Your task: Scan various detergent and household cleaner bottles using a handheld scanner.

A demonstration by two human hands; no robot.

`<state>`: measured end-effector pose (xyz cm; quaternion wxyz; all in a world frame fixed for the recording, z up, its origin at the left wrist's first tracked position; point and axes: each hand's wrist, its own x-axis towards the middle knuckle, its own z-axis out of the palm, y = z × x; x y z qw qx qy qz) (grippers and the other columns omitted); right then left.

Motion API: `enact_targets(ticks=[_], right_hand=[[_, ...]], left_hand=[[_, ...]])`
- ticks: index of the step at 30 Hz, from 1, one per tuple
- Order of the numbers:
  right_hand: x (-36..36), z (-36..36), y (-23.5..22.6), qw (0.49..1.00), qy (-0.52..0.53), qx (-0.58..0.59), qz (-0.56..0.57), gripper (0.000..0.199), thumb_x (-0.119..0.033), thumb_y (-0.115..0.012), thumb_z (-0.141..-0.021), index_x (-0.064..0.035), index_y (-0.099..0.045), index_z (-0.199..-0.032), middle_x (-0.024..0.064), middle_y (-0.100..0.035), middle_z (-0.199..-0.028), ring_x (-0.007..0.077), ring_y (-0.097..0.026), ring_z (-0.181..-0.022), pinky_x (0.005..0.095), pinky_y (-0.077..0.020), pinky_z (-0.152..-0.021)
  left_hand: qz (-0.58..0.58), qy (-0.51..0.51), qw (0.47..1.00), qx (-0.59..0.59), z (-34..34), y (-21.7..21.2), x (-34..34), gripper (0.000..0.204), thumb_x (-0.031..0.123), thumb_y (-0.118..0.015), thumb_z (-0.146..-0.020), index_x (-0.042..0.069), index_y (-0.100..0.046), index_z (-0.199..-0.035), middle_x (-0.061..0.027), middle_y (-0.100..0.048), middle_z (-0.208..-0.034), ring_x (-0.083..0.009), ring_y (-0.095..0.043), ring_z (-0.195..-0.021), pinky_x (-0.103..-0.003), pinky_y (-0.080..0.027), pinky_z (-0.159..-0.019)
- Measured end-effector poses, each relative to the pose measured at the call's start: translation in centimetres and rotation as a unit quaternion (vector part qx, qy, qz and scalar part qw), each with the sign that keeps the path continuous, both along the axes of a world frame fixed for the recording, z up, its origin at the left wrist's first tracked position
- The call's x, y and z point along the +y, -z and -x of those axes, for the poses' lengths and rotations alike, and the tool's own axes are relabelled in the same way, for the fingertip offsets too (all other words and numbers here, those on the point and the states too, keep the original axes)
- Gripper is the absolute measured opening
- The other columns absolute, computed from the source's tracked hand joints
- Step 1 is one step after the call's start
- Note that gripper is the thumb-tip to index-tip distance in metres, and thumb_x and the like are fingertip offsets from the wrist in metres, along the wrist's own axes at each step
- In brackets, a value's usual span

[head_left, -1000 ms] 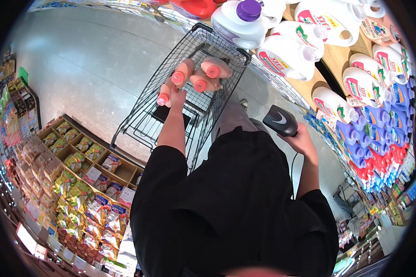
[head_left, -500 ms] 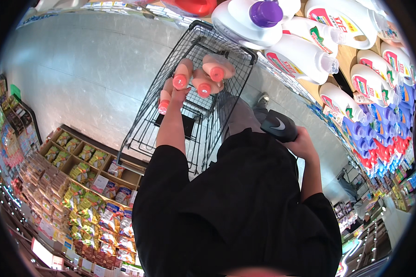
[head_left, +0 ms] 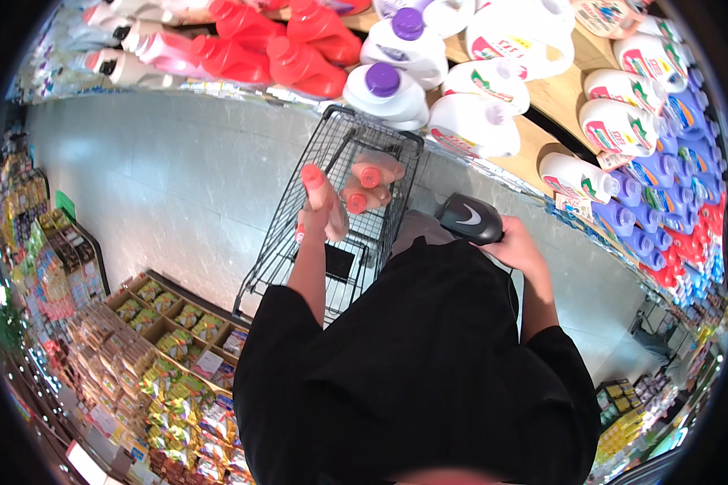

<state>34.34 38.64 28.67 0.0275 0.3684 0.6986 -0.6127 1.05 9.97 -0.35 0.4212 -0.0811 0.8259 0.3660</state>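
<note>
My left hand (head_left: 315,220) is closed round a pale pink bottle (head_left: 325,198) with a coral cap, raised and tilted over the black wire shopping cart (head_left: 281,234). A second coral cap (head_left: 300,235) shows beside that hand; the rest of its bottle is mostly hidden behind my hand and forearm. Two similar pink bottles (head_left: 384,167) lie in the cart's far part, caps toward me. On the right, my right hand (head_left: 516,244) grips a black handheld scanner (head_left: 471,219) with a pale curved mark, held just right of the cart.
A shelf ahead bears red jugs (head_left: 303,65), white bottles with purple caps (head_left: 387,90) and white detergent bottles (head_left: 477,125). Blue bottles (head_left: 643,206) stand at right. Bins of bagged snacks (head_left: 174,323) are at lower left. Grey floor tiles (head_left: 170,178) lie left of the cart.
My left hand has lifted its pink bottle, which now tilts with the cap upward. The view has shifted, showing more of the shelf ahead. My right hand still holds the scanner.
</note>
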Motion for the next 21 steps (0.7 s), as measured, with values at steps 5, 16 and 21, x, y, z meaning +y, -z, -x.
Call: enact_targets(ticks=[5, 16, 21], right_hand=[[1.0, -2.6, 0.4, 0.998, 0.026, 0.063, 0.01, 0.042, -0.008, -0.08, -0.076, -0.0022, -0.069, -0.116, 0.003, -0.074, -0.1, 0.0093, -0.063, -0.092, 0.0303, -0.0509, -0.088], [7.2, -13.9, -0.8, 0.988, 0.069, 0.128, -0.054, 0.042, -0.009, -0.078, -0.072, -0.0015, -0.069, -0.113, 0.008, -0.072, -0.089, 0.0118, -0.062, -0.084, 0.0322, -0.0513, -0.082], [10.5, -21.3, -2.6, 0.96, 0.118, 0.173, -0.187, 0.044, -0.011, -0.079, -0.072, -0.0025, -0.069, -0.113, 0.013, -0.073, -0.091, 0.0173, -0.067, -0.083, 0.0348, -0.0521, -0.082]], left_hand=[[-0.105, -0.141, 0.984, -0.034, -3.2, -2.9, -3.1, 0.073, 0.036, -0.08, -0.085, -0.005, -0.05, -0.138, -0.0137, -0.063, -0.123, -0.023, -0.064, -0.109, -0.033, -0.052, -0.091], [-0.52, 0.06, 0.823, -0.219, -12.2, -27.3, 8.8, 0.027, 0.029, -0.059, -0.102, 0.007, -0.053, -0.087, 0.0035, -0.043, -0.067, -0.0092, -0.043, -0.059, -0.027, -0.039, -0.058], [-0.577, 0.169, 0.755, -0.261, -17.4, -32.2, 19.1, 0.043, 0.039, -0.05, -0.105, 0.017, -0.036, -0.07, 0.0066, -0.035, -0.061, -0.006, -0.035, -0.052, -0.026, -0.036, -0.061]])
